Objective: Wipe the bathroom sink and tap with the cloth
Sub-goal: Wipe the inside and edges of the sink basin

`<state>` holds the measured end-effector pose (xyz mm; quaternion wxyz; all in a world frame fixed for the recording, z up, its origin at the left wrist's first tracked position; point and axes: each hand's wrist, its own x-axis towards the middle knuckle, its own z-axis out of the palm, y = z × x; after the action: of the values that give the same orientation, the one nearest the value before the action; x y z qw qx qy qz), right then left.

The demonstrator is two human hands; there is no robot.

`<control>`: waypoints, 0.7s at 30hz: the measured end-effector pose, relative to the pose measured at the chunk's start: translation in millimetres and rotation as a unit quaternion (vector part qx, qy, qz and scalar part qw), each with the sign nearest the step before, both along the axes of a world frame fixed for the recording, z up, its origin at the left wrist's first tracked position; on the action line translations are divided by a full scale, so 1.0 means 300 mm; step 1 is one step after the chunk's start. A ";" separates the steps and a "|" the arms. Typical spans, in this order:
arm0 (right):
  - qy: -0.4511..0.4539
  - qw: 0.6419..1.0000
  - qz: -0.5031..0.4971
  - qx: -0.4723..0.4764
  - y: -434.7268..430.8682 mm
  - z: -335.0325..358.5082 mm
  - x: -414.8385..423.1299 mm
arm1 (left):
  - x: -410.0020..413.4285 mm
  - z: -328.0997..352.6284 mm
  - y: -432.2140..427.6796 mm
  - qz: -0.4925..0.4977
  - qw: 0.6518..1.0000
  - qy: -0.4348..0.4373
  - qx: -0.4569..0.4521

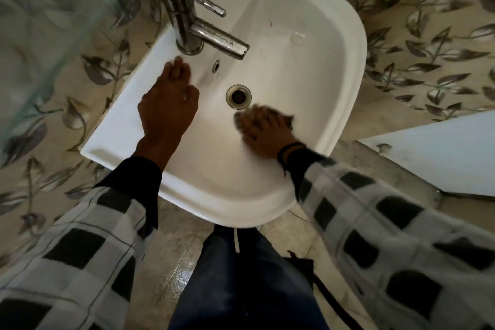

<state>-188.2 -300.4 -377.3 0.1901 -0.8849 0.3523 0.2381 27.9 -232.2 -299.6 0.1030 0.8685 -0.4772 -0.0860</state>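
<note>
A white ceramic sink [316, 67] fills the middle of the view, with a round metal drain [238, 96] in its bowl. A chrome tap [187, 16] stands at the back left, its spout reaching over the bowl. My left hand [168, 104] lies flat on the sink's left rim, just below the tap base, fingers apart and holding nothing. My right hand [265, 132] presses a dark cloth [286, 118] against the bowl just below and to the right of the drain. The cloth is mostly hidden under my fingers and blurred.
Leaf-patterned wall tiles [428, 48] surround the sink. A glass shelf edge [67, 43] juts in at the upper left. A white panel [442, 153] lies at the right. My legs [246, 276] stand below the sink's front rim on a tiled floor.
</note>
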 end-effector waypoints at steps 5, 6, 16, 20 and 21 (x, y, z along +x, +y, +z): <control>-0.011 0.991 0.118 0.068 0.074 0.062 -0.059 | 0.000 0.018 0.011 -0.008 1.000 -0.003 0.007; -0.006 0.991 0.129 0.034 0.011 0.059 -0.066 | 0.002 0.017 0.011 -0.012 1.000 -0.007 0.008; -0.006 0.992 0.077 0.096 0.133 0.022 -0.052 | 0.004 -0.015 0.007 0.015 0.999 0.016 -0.029; -0.002 0.995 0.042 0.094 0.075 0.008 0.019 | 0.011 -0.003 0.006 0.000 1.000 0.006 0.000; -0.013 0.996 0.007 0.090 0.091 0.007 0.050 | 0.013 -0.001 0.004 -0.004 1.000 0.004 0.006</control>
<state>-173.3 -273.1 -375.1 0.2717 -0.8696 0.3210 0.2590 31.9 -230.9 -300.1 0.0990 0.8668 -0.4799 -0.0929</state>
